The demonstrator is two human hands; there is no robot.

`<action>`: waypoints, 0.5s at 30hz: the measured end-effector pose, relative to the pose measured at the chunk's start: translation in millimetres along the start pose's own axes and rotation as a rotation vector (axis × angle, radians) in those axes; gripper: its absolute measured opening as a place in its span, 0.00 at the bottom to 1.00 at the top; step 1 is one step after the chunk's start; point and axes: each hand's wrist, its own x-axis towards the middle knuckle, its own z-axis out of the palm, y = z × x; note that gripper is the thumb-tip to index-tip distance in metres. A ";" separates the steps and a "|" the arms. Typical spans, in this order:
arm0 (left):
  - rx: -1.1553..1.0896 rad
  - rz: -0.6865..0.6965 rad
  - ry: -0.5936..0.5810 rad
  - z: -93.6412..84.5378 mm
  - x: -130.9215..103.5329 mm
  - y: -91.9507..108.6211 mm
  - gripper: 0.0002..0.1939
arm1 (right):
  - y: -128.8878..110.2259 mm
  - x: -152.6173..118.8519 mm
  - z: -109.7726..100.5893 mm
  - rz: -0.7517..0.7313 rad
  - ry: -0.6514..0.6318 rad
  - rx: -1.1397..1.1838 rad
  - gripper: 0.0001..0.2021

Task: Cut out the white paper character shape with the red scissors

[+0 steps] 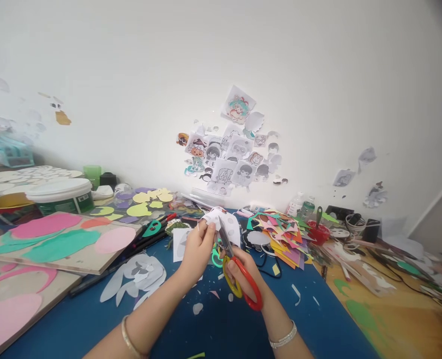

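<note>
My left hand (201, 243) pinches the left part of a white sheet of paper (231, 225) with grey printed shapes, held up over the blue table surface (221, 329). In my right hand (243, 273) is a pair of scissors (257, 295) with one red and one yellow handle loop. Their blades (224, 238) point up and away from me and meet the paper close to my left fingertips. How far the blades are apart is hard to tell. Behind my left wrist lies another white printed sheet (178, 244), partly hidden.
Grey-white cut-outs (133, 279) and small scraps (197, 308) lie on the blue surface. At left are boards (105, 264) with coloured paper shapes and a white-lidded tub (60, 190). A pile of coloured paper (284, 234) and a red cup (318, 232) stand at right. Drawings (239, 149) hang on the wall.
</note>
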 end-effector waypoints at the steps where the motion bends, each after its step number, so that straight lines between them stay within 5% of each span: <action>1: 0.012 0.001 0.002 -0.6 0.3 0.5 0.17 | 0.6 -0.4 -0.4 0.002 -0.002 -0.001 0.21; 15: 0.048 0.040 -0.067 -11.0 5.9 14.4 0.16 | 4.8 -2.5 -5.6 0.063 0.012 -0.083 0.23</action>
